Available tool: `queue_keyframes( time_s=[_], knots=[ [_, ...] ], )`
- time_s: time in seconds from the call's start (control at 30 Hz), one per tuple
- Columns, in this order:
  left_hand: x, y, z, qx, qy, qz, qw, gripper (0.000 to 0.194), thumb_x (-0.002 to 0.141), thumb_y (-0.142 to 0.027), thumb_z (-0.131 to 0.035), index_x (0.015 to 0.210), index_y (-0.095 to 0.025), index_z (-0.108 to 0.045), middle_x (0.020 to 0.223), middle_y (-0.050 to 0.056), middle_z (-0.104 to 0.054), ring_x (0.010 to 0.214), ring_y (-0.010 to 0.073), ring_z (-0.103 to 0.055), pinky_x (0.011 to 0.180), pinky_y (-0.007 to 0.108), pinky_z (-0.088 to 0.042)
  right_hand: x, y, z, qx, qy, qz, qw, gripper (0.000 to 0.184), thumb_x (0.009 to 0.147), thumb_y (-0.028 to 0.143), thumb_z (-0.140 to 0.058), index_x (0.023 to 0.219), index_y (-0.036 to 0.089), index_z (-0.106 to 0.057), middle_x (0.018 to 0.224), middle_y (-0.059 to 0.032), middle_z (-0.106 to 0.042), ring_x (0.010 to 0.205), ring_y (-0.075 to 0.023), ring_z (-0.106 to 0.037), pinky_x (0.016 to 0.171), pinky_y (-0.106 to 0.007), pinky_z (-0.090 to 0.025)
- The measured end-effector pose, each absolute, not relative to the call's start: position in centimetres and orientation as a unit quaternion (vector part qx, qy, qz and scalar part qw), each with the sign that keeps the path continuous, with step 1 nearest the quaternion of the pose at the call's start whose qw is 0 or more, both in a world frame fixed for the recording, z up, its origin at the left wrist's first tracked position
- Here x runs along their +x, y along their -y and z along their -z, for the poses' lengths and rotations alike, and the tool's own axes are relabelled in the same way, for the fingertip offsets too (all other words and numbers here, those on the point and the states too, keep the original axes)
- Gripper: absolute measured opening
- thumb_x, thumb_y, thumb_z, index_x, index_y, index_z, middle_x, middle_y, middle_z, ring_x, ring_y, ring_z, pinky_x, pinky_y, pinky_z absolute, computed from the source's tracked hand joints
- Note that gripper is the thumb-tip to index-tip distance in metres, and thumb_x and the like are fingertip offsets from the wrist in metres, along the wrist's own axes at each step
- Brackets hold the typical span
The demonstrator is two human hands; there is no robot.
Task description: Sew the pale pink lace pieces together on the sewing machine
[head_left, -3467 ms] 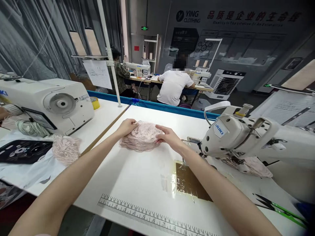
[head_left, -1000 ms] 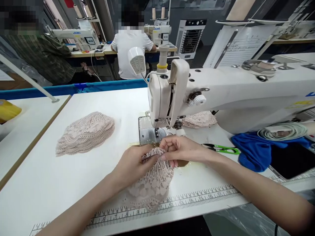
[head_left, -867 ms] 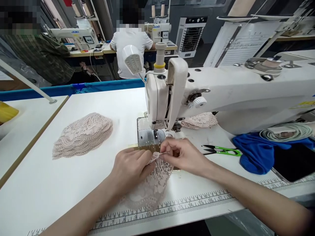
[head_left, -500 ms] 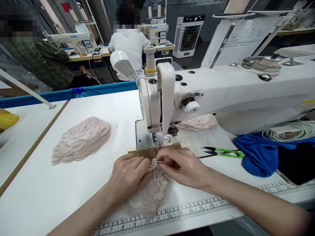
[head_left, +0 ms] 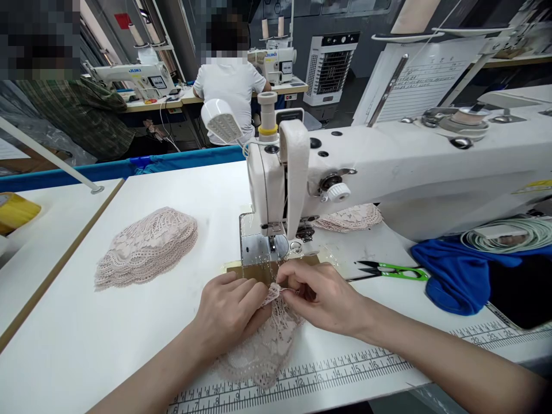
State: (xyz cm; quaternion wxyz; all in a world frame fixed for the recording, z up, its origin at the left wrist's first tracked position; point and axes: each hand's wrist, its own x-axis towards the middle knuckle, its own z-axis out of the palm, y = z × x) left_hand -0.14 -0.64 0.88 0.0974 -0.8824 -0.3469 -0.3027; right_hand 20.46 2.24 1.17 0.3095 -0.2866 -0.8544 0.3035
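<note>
A pale pink lace piece (head_left: pixel 263 351) hangs from both hands over the front of the table, just before the sewing machine (head_left: pixel 297 172). My left hand (head_left: pixel 235 305) is closed on its upper edge, with the fingertips tucked out of sight. Close beside it, my right hand (head_left: pixel 319 293) pinches the same edge between thumb and fingers. The lace is bunched where the hands meet, and its scalloped lower end lies across the printed ruler (head_left: pixel 345 371). Behind the fingers are the metal needle plate (head_left: pixel 254 247) and the presser foot, with nothing visible under it.
A stack of lace pieces (head_left: pixel 146 247) lies on the left; more lace (head_left: pixel 351 217) sits behind the machine head. Green-handled thread snips (head_left: pixel 394 270), a blue cloth (head_left: pixel 452 282) and a black phone (head_left: pixel 524 293) are at right. Two people work at machines beyond the blue-edged table.
The whole view has shifted slightly down and right. Both hands keep hold of the lace, and the bunched edge between them shows a little more.
</note>
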Motion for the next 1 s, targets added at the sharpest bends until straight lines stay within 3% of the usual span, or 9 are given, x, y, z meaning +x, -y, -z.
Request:
queue_keyframes(
  time_s=[0.4,0.53,0.67,0.83,1.0],
  knots=[
    [0.0,0.6,-1.2,-0.885,0.336,0.310,0.089,0.012,0.088,-0.014,-0.050,0.076,-0.018,-0.050,0.054,-0.005,-0.057,0.040,0.0088,-0.045,0.045,0.025,-0.031,20.6,-2.3,-1.1,-0.238,0.879,-0.266,0.317,0.014,0.091,0.016,-0.046,0.103,0.018,-0.052,0.059,0.0083,-0.044,0.045,-0.0065,-0.039,0.044,-0.020,-0.033],
    [-0.1,0.7,-1.3,-0.883,0.335,0.316,0.092,0.011,0.087,-0.013,-0.048,0.077,-0.018,-0.050,0.051,-0.006,-0.055,0.039,0.0086,-0.043,0.044,0.025,-0.031,20.6,-2.4,-1.1,-0.220,0.887,-0.225,0.338,0.012,0.093,0.015,-0.045,0.101,0.017,-0.054,0.058,0.0068,-0.051,0.046,-0.0071,-0.045,0.044,-0.020,-0.036],
    [-0.3,0.9,-1.1,-0.881,0.340,0.318,0.079,0.007,0.089,-0.015,-0.048,0.091,-0.017,-0.054,0.054,-0.006,-0.059,0.040,0.0089,-0.047,0.044,0.025,-0.034,20.8,-2.5,-1.1,-0.197,0.899,-0.106,0.378,0.014,0.094,0.012,-0.046,0.100,0.020,-0.056,0.063,0.0042,-0.063,0.050,-0.0080,-0.054,0.044,-0.021,-0.041],
    [0.0,1.2,-0.9,-0.873,0.351,0.339,-0.005,0.030,0.095,-0.020,-0.043,0.124,-0.014,-0.048,0.057,-0.005,-0.062,0.042,0.0096,-0.052,0.046,0.023,-0.039,21.1,-2.4,-2.1,-0.094,0.912,0.114,0.382,0.019,0.085,0.005,-0.055,0.077,0.021,-0.062,0.052,0.0050,-0.056,0.044,-0.0086,-0.048,0.038,-0.023,-0.037],
    [0.2,1.2,-1.0,-0.866,0.344,0.361,-0.024,0.031,0.089,-0.007,-0.042,0.112,-0.018,-0.058,0.054,-0.007,-0.061,0.040,0.0068,-0.049,0.044,0.022,-0.032,21.2,-2.0,-2.9,-0.032,0.909,0.185,0.373,0.026,0.082,0.006,-0.061,0.061,0.021,-0.060,0.049,0.0044,-0.051,0.045,-0.0086,-0.046,0.038,-0.024,-0.037]
  ],
)
